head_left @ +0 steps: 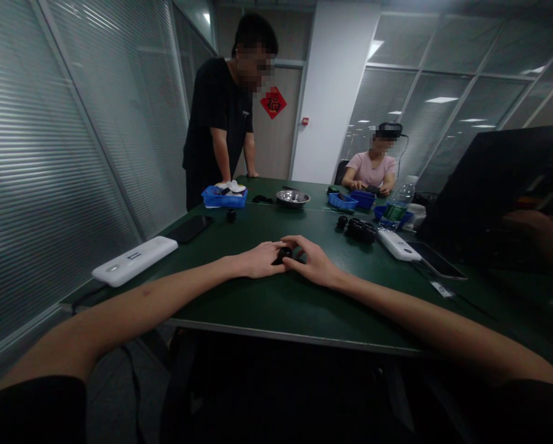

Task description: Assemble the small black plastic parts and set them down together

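Note:
Between my two hands, just above or on the green table (pixel 239 302), is a small black round part (pixel 284 254) with a ring-like top. My left hand (pixel 259 260) lies low at its left side, fingers closed against it. From the right, my right hand (pixel 312 264) curves over, its thumb and fingers pinching around the same part. The fingers cover some of its outline, so its exact kind cannot be made out. A similar black round piece (pixel 231 215) stands alone farther off to the left. More black round pieces (pixel 361 230) are clustered to the right.
Left are a white power bank (pixel 135 260) and black phone (pixel 192 229). Behind sit a blue basket (pixel 224 198), metal bowl (pixel 293 198) and blue trays (pixel 342 201). Right are a bottle (pixel 399 203), another power bank (pixel 399 245) and phone (pixel 436 259). Two people are across the table.

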